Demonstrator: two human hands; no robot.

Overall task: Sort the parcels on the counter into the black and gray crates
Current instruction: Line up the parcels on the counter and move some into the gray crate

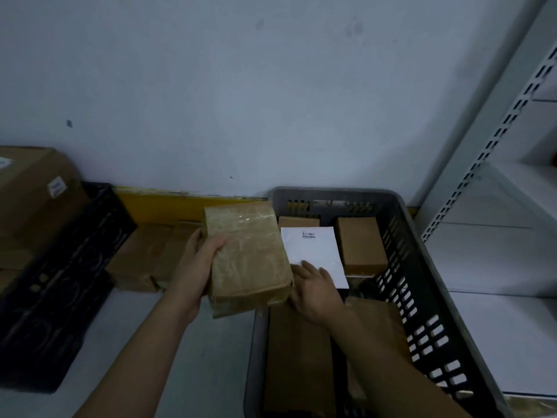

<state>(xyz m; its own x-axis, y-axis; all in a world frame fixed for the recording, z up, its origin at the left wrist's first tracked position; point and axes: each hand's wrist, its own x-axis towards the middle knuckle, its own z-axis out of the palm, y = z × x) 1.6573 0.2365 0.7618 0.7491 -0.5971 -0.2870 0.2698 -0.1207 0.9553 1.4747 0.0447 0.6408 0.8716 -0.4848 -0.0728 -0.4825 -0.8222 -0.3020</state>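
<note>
My left hand (197, 263) grips a brown taped parcel (248, 257) by its left side, holding it above the counter at the gray crate's left rim. My right hand (313, 289) touches the parcel's right lower corner with fingers spread, over the gray crate (422, 267). Inside that crate lie a white envelope (316, 251), a small brown box (360, 244), another box (298, 221) behind the envelope and flat brown parcels (297, 357). The black crate (57, 282) stands at the left with a large cardboard box (33, 197) in it.
More brown parcels (147, 254) lie on the counter between the two crates, against a yellow strip (180, 203) along the wall. A white metal shelf unit (497, 176) stands close on the right. Bare counter surface (144, 357) shows in front.
</note>
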